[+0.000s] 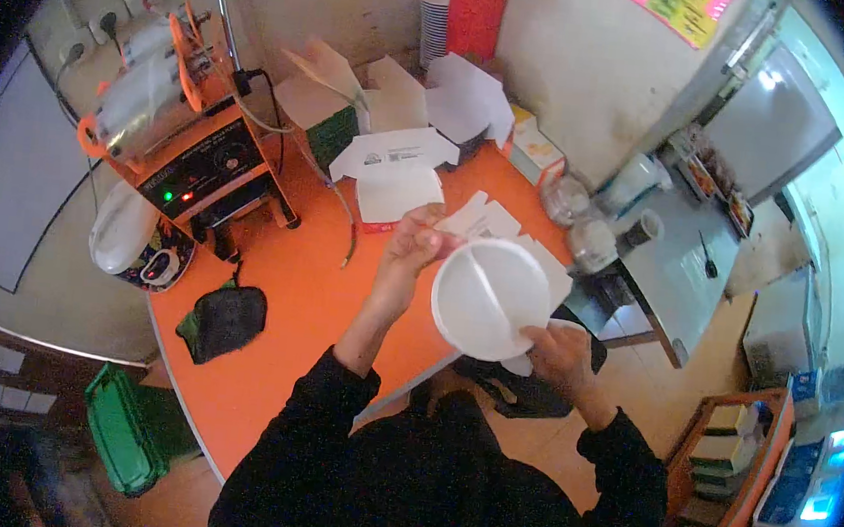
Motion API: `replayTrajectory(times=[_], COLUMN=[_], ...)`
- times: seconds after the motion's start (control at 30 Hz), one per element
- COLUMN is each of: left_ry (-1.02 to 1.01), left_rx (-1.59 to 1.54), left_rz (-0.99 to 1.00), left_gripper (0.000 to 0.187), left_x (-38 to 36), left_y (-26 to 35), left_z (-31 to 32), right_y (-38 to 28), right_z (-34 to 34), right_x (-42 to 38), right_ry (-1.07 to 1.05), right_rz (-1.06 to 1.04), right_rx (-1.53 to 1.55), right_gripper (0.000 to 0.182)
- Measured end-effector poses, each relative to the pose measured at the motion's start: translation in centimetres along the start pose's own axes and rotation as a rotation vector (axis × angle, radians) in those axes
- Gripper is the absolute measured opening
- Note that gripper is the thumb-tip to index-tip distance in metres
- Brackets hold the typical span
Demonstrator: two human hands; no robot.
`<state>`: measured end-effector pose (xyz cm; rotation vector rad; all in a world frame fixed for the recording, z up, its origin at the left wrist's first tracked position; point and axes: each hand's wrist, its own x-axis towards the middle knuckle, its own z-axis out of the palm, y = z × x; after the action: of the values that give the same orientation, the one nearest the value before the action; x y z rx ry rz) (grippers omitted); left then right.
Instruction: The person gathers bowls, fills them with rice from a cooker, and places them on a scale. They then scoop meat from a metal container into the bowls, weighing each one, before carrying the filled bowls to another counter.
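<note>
A round white bowl (492, 295) is tilted toward me over the front edge of the orange table, with a pale line running across its inside. My right hand (562, 361) is closed on its lower right rim. At the upper left rim is my left hand (411, 253), its thumb and fingers pinched together at the edge. Behind the bowl lies a flat white carton (481, 219), partly hidden. Farther back, an open white box (398, 193) with printing on its raised lid stands on the table.
An orange sealing machine (204, 169) with lit lamps occupies the table's left side, a black pouch (224, 322) before it. Open cartons (396, 96), stacked cups (433, 29) and a red oven mitt (476, 12) line the wall. Clear jars (589, 243) stand right; a green bin (126, 428) sits below left.
</note>
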<state>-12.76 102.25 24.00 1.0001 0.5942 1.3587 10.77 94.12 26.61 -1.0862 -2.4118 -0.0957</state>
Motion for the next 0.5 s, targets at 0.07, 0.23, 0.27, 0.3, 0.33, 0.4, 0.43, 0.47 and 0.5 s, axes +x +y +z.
replayTrajectory(times=[0.07, 0.23, 0.27, 0.3, 0.33, 0.4, 0.43, 0.47, 0.5], left_ry=[-0.010, 0.137, 0.220, 0.247, 0.268, 0.308, 0.308, 0.303, 0.296], left_rx=[-0.132, 0.079, 0.155, 0.200, 0.247, 0.220, 0.313, 0.403, 0.492], left_rz=[0.020, 0.031, 0.102, 0.134, 0.159, 0.216, 0.230, 0.241, 0.251], left_gripper=[0.057, 0.094, 0.097, 0.096, 0.096, 0.100, 0.101, 0.102, 0.103], left_x=[1.2, 2.3, 2.6, 2.7, 2.5, 2.6, 2.8, 2.8, 2.9], left_y=[1.6, 3.7, 3.9, 4.3, 4.8, 5.8, 6.4, 6.9, 7.2], left_z=[0.3, 0.3, 0.1, -0.2, -0.2, 0.9, 1.3, 1.5, 1.7], right_y=[2.4, 6.5, 6.4, 7.2, 8.0, 9.0, 9.3, 9.6, 9.9], right_z=[0.4, 2.9, 2.0, 2.6, 3.2, 3.7, 3.9, 4.0, 4.2], right_x=[4.0, 12.7, 14.6, 15.8, 16.6, 18.0, 18.8, 19.6, 20.1], right_ry=[0.024, -0.150, -0.314, -0.351, -0.383, -0.465, -0.491, -0.516, -0.540], right_rz=[-0.004, -0.028, -0.033, -0.110, -0.179, -0.214, -0.219, -0.220, -0.218], right_rx=[0.164, 0.452, 0.517, 0.561, 0.605, 0.703, 0.800, 0.892, 0.983], right_gripper=[0.016, 0.016, 0.015, 0.015, 0.016, 0.017, 0.016, 0.015, 0.014])
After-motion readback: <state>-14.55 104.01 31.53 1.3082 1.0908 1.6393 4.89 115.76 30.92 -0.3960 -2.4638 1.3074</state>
